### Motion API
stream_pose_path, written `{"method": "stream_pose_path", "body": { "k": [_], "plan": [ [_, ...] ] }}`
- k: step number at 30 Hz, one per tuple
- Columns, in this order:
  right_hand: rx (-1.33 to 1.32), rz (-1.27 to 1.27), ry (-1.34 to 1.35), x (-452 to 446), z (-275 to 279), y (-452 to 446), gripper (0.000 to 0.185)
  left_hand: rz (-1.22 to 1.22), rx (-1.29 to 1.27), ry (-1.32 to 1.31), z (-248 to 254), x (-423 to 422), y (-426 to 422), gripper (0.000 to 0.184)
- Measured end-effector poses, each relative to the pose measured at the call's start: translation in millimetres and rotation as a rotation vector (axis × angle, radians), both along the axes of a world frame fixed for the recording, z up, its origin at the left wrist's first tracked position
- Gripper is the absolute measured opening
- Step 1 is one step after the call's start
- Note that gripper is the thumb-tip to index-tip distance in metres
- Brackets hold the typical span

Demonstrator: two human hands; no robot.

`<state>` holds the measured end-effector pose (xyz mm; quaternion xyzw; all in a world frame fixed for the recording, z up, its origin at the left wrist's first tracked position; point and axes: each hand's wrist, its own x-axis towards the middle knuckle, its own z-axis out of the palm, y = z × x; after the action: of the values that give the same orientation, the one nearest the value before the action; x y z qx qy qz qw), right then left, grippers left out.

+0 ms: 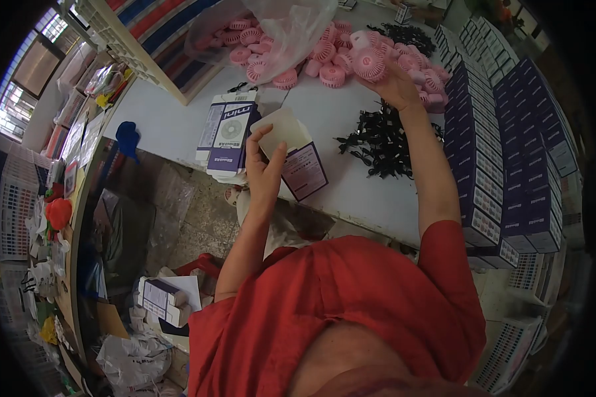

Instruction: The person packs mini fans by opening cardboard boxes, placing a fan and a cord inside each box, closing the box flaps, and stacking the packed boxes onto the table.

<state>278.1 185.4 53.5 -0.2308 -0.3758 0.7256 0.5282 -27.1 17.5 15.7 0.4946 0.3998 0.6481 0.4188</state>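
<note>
Holding an open box [303, 173] in the left hand [265, 173] and gripping a pink fan [369, 63] in the right hand [398, 89]; apparently mid-pickup, next needing a clean lift.

Pink fans [369, 64], purple-and-white carton [304, 173], black cables [382, 147], red shirt [357, 281].

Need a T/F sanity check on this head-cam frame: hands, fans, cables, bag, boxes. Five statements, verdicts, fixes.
1. The right hand holds a round pink plastic fan. True.
2. The left hand is empty. False: it holds an open white-and-purple cardboard carton.
3. Tangled black cables lie on the pale flat table. True.
4. The translucent plastic bag lies over those cables. False: it lies over part of the pink fan pile.
5. Stacked purple rectangular boxes stand right of those cables in this view. True.
</note>
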Motion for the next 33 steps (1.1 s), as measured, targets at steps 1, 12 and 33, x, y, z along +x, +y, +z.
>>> {"method": "stream_pose_path", "body": {
  "k": [1, 12, 33],
  "plan": [
    [0.128, 0.062, 0.202, -7, 14, -15, 0.051, -0.05, 0.002, 0.013, 2, 4, 1, 0.037],
    [0.747, 0.216, -0.22, -83, 45, -101, 0.061, -0.265, 0.026, 0.255, -2, 30, 3, 0.079],
    [0.835, -0.357, -1.606, -40, -74, -142, 0.022, -0.05, 0.341, 0.475, -20, 27, -40, 0.069]
  ]
}}
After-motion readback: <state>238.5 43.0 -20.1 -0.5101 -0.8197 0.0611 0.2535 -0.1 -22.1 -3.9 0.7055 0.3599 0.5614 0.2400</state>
